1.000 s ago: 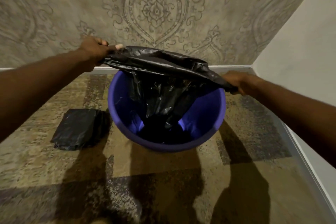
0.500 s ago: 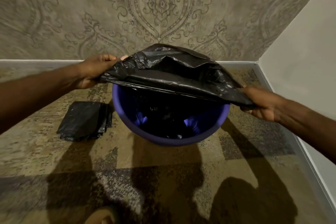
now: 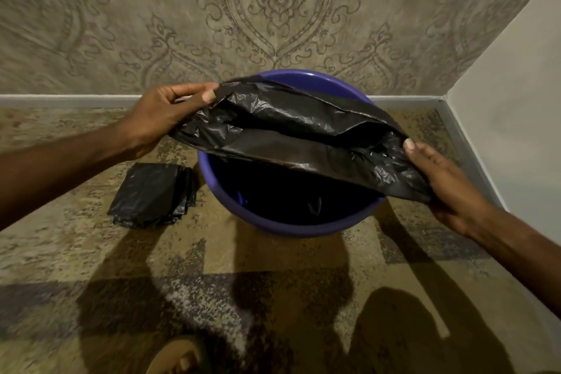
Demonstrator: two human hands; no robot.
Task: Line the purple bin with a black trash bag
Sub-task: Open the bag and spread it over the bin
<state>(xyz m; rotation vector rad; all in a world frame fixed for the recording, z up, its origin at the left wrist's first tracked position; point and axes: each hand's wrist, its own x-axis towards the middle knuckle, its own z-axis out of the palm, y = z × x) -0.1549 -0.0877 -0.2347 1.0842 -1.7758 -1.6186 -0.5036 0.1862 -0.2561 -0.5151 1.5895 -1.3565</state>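
The purple bin stands on the carpet near the wall, seen from above. A black trash bag hangs into it, with its mouth stretched across the top of the bin. My left hand pinches the bag's left edge, just outside the bin's left rim. My right hand grips the bag's right edge over the bin's right rim. The bag's lower part fills the dark inside of the bin, and the far rim shows above the bag.
A folded stack of black bags lies on the carpet left of the bin. The patterned wall and baseboard run behind it, and a plain wall closes the right side. A foot shows at the bottom edge.
Both hands have come lower and nearer, drawing the bag's mouth down toward the front of the bin. The bin's far rim now shows above the bag.
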